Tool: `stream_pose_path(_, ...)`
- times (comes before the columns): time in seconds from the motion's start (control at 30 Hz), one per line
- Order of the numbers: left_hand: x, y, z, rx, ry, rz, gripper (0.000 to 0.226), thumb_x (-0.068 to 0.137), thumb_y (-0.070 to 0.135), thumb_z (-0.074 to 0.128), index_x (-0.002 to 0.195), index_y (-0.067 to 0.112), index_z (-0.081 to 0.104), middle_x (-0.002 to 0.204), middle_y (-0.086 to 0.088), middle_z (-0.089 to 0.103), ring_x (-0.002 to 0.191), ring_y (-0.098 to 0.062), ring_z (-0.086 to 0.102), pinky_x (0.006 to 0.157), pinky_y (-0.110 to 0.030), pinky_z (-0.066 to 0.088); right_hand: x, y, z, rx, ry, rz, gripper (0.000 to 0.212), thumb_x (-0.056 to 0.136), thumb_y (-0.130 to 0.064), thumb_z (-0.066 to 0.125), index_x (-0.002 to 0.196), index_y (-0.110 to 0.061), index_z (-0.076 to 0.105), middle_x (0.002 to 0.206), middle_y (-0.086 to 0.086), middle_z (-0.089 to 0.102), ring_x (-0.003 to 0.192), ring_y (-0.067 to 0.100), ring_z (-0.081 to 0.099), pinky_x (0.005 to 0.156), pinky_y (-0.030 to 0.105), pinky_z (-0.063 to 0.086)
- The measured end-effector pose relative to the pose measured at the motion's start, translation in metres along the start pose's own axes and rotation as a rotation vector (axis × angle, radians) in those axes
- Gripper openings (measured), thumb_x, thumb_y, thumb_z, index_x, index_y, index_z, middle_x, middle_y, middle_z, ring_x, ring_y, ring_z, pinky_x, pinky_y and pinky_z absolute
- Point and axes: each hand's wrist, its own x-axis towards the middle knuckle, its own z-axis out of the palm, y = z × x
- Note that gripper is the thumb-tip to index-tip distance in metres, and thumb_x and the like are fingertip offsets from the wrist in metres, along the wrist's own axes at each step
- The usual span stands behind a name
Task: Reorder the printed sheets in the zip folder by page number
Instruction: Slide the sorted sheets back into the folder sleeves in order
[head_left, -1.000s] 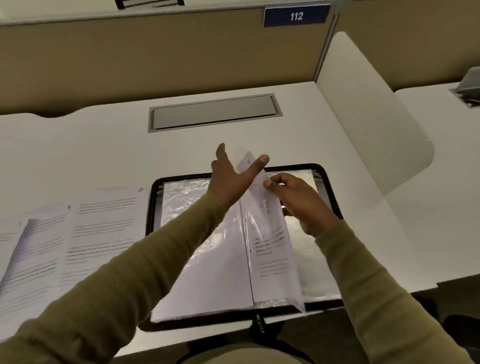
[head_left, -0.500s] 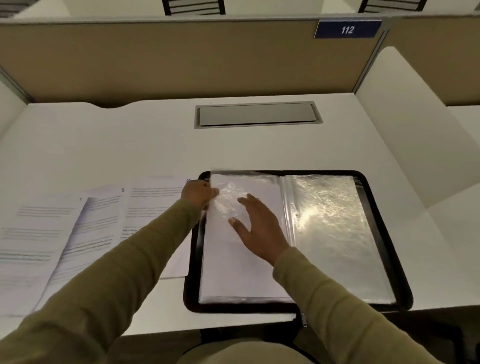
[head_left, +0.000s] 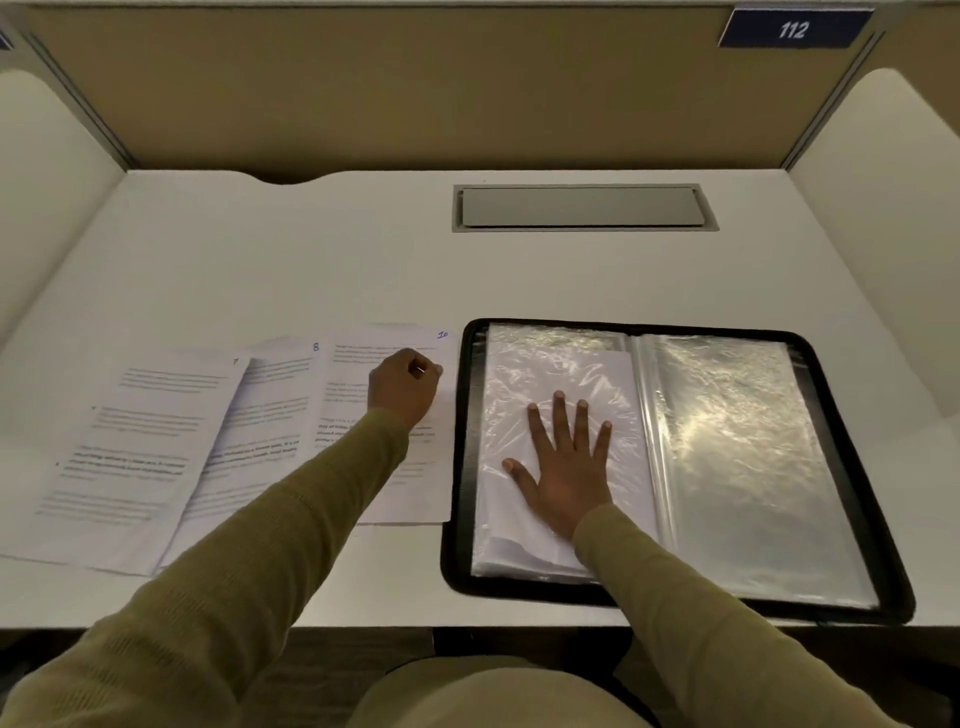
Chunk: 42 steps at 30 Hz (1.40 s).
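Numbers in blue ink are written by hand at the top right corners of three printed sheets fanned out on the white desk (head_left: 260, 260) – "7" on the leftmost sheet (head_left: 145, 441), "8" on the middle sheet (head_left: 270, 415) and "10" on the rightmost sheet (head_left: 426, 478), which lies just beside the zip folder (head_left: 841, 415). The sheets overlap one another, and their printed lines are too blurred to be read. The zip folder is laid open and flat at the near right of the desk, its black zipped border framing two clear plastic sleeves. A white sheet (head_left: 519, 379) is seen inside the left sleeve (head_left: 613, 364); light is reflected off the right sleeve (head_left: 737, 457). The right hand (head_left: 566, 467) is pressed flat on the left sleeve, fingers straight and spread. The left hand (head_left: 405, 387) is rested on the sheet marked "10" with fingers curled – whether the paper is pinched cannot be told. The hands are held apart, one on each side of the folder's left edge. A grey hatch (head_left: 582, 208) is set into the desk behind the folder, and "112" is printed in white on a dark blue plate (head_left: 792, 29) fixed to the tan partition (head_left: 415, 88).
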Motion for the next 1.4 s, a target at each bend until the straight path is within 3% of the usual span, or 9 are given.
stream_pose_path(0.1,0.013,-0.023,-0.031,0.131,0.125,0.09,0.012,0.09,0.029,0.064,0.092,0.017,0.064,0.092,0.0,0.063,0.085,-0.017,0.058,0.077,-0.027,0.045,0.003,-0.006,0.003,0.003,0.017,0.033,0.098,0.082,-0.081,-0.012,0.161,-0.025,-0.004,0.165,0.011,-0.024,0.15,0.039,-0.024,0.117,0.062,-0.015)
stream_pose_path(0.23,0.03,-0.064,-0.074,0.329,0.269,0.104,0.023,0.088,0.033,0.064,0.106,0.018,0.061,0.108,-0.007,0.057,0.102,-0.026,0.055,0.089,-0.039,0.048,0.006,-0.029,0.0,0.027,0.076,0.005,0.093,0.088,-0.079,-0.003,0.161,-0.022,0.0,0.167,0.011,-0.018,0.152,0.036,-0.019,0.119,0.064,-0.009)
stream_pose_path(0.4,0.037,-0.108,-0.128,0.557,0.379,-0.062,0.047,0.087,0.038,0.063,0.126,0.015,0.052,0.125,-0.014,0.047,0.118,-0.035,0.045,0.097,-0.047,0.039,0.005,-0.081,0.001,0.08,0.099,-0.149,0.089,0.091,-0.078,0.001,0.161,-0.023,-0.004,0.167,0.008,-0.02,0.152,0.03,-0.025,0.12,0.06,-0.012)
stream_pose_path(0.57,0.033,-0.139,-0.155,0.646,0.342,-0.214,0.062,0.086,0.045,0.061,0.135,0.011,0.042,0.131,-0.018,0.043,0.122,-0.036,0.041,0.097,-0.048,0.04,0.004,-0.119,0.015,0.071,0.074,-0.293,0.085,0.096,-0.074,0.013,0.162,-0.021,0.001,0.168,0.008,-0.015,0.153,0.029,-0.022,0.121,0.056,-0.011)
stream_pose_path(0.83,0.028,-0.15,-0.169,0.614,0.278,-0.252,0.045,0.092,0.028,0.056,0.13,0.008,0.047,0.127,-0.017,0.047,0.12,-0.035,0.045,0.095,-0.047,0.045,0.003,-0.134,0.027,0.035,-0.066,-0.349,0.096,0.083,-0.08,-0.011,0.161,-0.023,-0.007,0.166,0.004,-0.022,0.151,0.027,-0.027,0.12,0.05,-0.019)
stream_pose_path(1.07,0.03,-0.123,-0.172,0.647,0.334,-0.187,0.028,0.095,0.016,0.046,0.117,0.006,0.06,0.118,-0.016,0.056,0.11,-0.034,0.055,0.087,-0.044,0.047,0.003,-0.131,0.021,0.106,-0.072,-0.364,0.102,0.081,-0.082,-0.011,0.162,-0.021,0.0,0.167,0.005,-0.015,0.153,0.025,-0.02,0.121,0.044,-0.02)
stream_pose_path(1.27,0.027,-0.054,-0.152,0.559,0.381,0.004,0.021,0.096,0.02,0.051,0.104,0.004,0.063,0.104,-0.014,0.059,0.094,-0.033,0.061,0.081,-0.042,0.053,0.007,-0.135,-0.003,0.322,-0.057,-0.317,0.104,0.08,-0.085,0.007,0.161,-0.02,0.008,0.169,0.005,0.0,0.156,0.024,-0.004,0.126,0.045,-0.001)
stream_pose_path(1.4,0.013,0.002,-0.129,0.418,0.354,0.122,0.015,0.093,0.025,0.059,0.086,0.011,0.061,0.089,-0.007,0.062,0.081,-0.024,0.06,0.071,-0.032,0.048,0.01,-0.141,-0.034,0.593,-0.019,-0.314,0.09,0.092,-0.064,0.053,0.16,-0.018,0.016,0.167,0.002,0.02,0.153,0.017,0.018,0.124,0.04,0.023)
